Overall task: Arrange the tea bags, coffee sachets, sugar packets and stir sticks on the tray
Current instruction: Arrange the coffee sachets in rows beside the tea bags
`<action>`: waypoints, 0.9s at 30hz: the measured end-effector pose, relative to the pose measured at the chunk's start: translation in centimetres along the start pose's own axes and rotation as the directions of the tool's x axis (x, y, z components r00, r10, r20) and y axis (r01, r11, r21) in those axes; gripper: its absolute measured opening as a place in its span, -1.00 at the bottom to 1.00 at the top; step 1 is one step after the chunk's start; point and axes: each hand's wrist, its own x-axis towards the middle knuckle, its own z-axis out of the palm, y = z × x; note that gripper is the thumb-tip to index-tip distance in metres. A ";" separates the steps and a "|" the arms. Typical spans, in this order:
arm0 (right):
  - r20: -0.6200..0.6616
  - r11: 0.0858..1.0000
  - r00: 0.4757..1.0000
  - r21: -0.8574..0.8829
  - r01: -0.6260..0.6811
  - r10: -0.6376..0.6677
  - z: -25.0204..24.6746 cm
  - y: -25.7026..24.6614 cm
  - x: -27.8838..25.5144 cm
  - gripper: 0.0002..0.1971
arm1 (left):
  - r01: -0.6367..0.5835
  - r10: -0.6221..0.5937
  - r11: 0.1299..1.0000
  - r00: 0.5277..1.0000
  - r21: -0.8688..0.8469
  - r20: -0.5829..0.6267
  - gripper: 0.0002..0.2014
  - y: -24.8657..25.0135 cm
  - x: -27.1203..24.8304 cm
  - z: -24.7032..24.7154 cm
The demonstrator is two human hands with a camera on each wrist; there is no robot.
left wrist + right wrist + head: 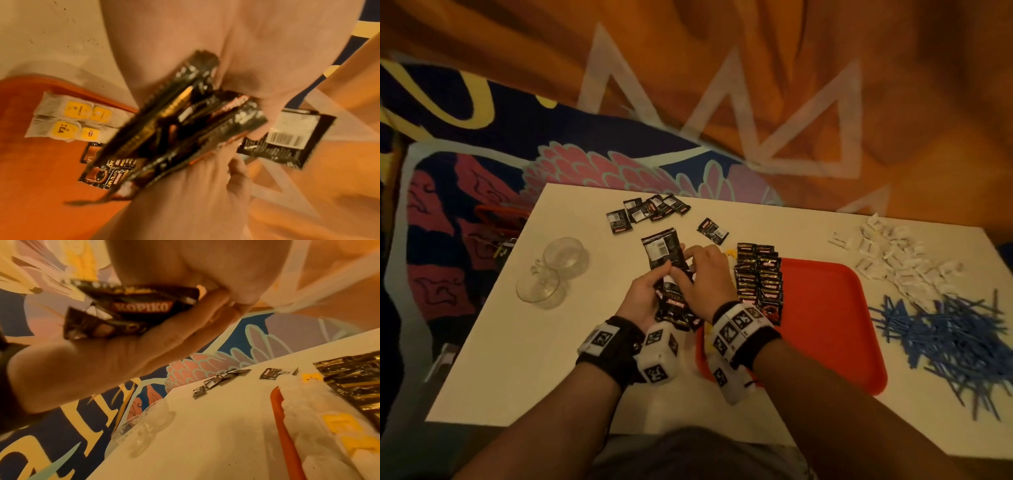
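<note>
Both hands meet over the white bench (524, 359), just left of the red tray (835, 329). The left hand (642, 301) has its grip curled round a bundle of black Kopiko coffee sachets (674, 305), palm up. The right hand (702, 274) pinches one sachet (662, 251) at the top of that bundle (barcode side showing). Two columns of sachets (758, 277) already lie along the tray's left part, with yellow-tagged tea bags (72, 119) beside them. Loose sachets (645, 212) sit farther back. White sugar packets (893, 257) and blue stir sticks (948, 339) are heaped right of the tray; two glass cups (553, 274) stand left.
</note>
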 end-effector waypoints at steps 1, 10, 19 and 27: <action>-0.042 1.000 0.999 0.025 -0.015 0.016 -0.2 0.2 0.0 -0.65 | 0.022 -0.022 1.000 1.000 0.011 -0.004 -0.63 0.0 -0.2 0.2; -0.153 0.951 0.962 0.249 -0.182 0.224 -1.4 1.1 -0.7 -0.62 | -0.008 0.018 0.998 0.989 0.066 -0.144 -0.71 -0.3 -0.2 1.6; 0.012 0.911 0.967 0.331 -0.246 0.256 -2.4 1.4 -1.4 -0.63 | 0.061 0.014 0.961 0.964 0.270 -0.267 -0.71 0.3 0.2 1.9; -0.299 0.903 0.933 0.425 -0.059 0.202 -4.9 1.3 -1.1 -0.87 | 0.088 -0.047 0.987 0.959 0.134 -0.281 -0.76 0.1 0.5 2.0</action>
